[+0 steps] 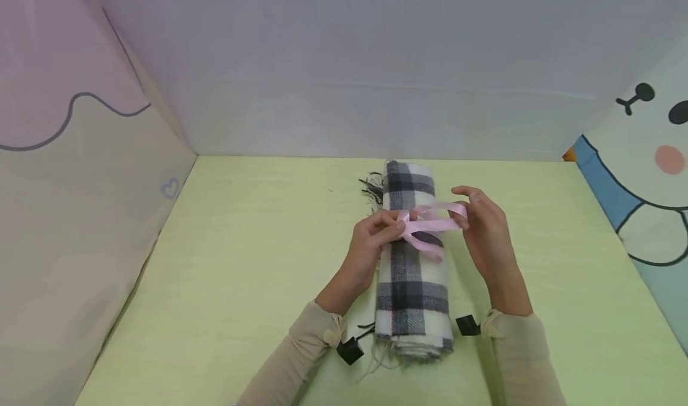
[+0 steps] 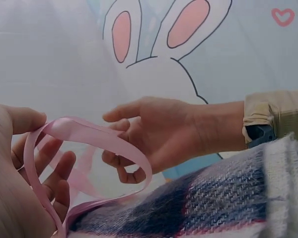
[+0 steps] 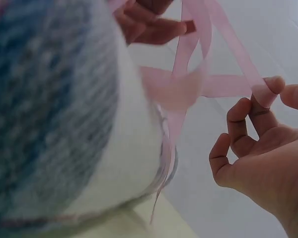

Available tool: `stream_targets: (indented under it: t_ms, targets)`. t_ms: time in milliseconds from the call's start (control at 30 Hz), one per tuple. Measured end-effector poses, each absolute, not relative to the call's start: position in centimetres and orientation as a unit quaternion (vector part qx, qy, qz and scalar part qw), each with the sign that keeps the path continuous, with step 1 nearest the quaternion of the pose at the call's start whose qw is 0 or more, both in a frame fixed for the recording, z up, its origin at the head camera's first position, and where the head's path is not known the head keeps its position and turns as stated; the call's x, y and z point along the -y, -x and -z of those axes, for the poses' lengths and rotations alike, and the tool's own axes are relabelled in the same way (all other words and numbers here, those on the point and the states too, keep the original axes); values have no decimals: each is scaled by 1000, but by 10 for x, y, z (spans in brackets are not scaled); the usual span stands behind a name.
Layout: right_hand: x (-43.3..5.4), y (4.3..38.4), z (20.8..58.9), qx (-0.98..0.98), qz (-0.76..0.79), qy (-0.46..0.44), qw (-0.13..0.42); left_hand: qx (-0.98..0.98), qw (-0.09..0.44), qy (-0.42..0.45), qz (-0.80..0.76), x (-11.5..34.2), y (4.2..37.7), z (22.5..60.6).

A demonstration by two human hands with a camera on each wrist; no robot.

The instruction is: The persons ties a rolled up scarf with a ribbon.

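Note:
A rolled plaid scarf (image 1: 411, 298) in white, grey and black lies lengthwise, with a pink ribbon (image 1: 430, 226) around its middle. My left hand (image 1: 371, 242) pinches the ribbon between thumb and fingers on top of the roll. In the left wrist view, a pink loop curves out from that thumb. To the right of the scarf is my right hand (image 1: 488, 233), its bent fingers hooked in a ribbon loop. The right wrist view shows the ribbon folded over one fingertip (image 3: 274, 84), with the thumb close by. A ribbon tail hangs over the scarf's near side.
The scarf rests on a pale yellow-green table (image 1: 258, 263). Dark and white fringe (image 1: 372, 190) sticks out at its left. A grey wall (image 1: 344, 83) stands behind, with cartoon-printed panels (image 1: 634, 173) at the sides. Small black devices (image 1: 350, 351) sit by both cuffs.

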State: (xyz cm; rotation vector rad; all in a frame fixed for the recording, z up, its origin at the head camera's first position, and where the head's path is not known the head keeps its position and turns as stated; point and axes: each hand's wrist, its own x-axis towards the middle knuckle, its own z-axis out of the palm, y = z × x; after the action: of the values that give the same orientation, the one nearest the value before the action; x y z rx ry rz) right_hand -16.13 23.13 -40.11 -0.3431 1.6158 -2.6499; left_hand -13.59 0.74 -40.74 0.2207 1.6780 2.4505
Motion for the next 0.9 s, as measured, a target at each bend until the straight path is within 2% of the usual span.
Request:
stream_targets:
  t_ms: [400, 633, 900]
  targets:
    - [-244, 175, 434, -560, 828, 11, 10, -499, 53, -120, -856, -5, 139, 411]
    - [-251, 176, 441, -598, 797, -72, 29, -521, 4, -161, -838, -4, 141, 409]
    - [-248, 178, 435, -731, 671, -114, 58, -535, -29, -192, -823, 0, 141, 408]
